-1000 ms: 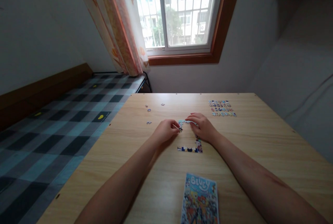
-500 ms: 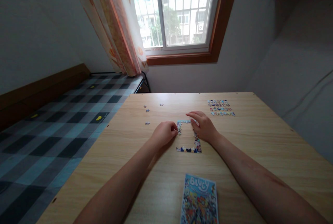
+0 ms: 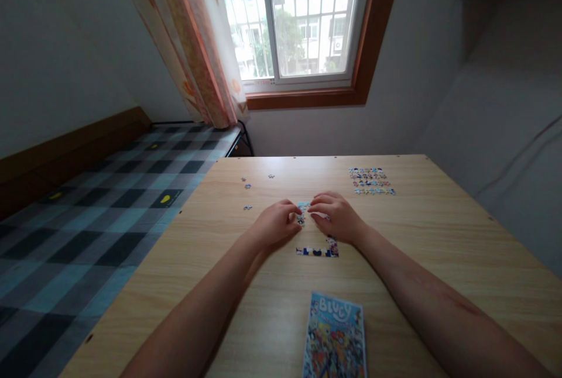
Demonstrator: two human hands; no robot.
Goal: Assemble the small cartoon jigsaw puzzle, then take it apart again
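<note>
A small jigsaw puzzle frame (image 3: pixel 317 251) of joined edge pieces lies on the wooden table (image 3: pixel 439 237). My left hand (image 3: pixel 276 224) rests at the frame's upper left corner with fingers curled, pinching at the pieces there. My right hand (image 3: pixel 334 216) lies over the frame's top and right side, fingers bent and pressed on the pieces. The two hands nearly meet at the top edge, which they hide. Only the frame's bottom strip and a bit of its top left corner show.
A picture card reading "Bluey" (image 3: pixel 335 337) lies near the front edge. Rows of sorted pieces (image 3: pixel 371 181) sit at the far right, a few loose pieces (image 3: pixel 247 186) at the far left. A checked bed (image 3: pixel 96 214) adjoins the table's left side; a window (image 3: pixel 298 21) is ahead.
My right hand has slid left across the frame's top toward my left hand, covering the right side that showed half a second ago. The left hand has barely shifted.
</note>
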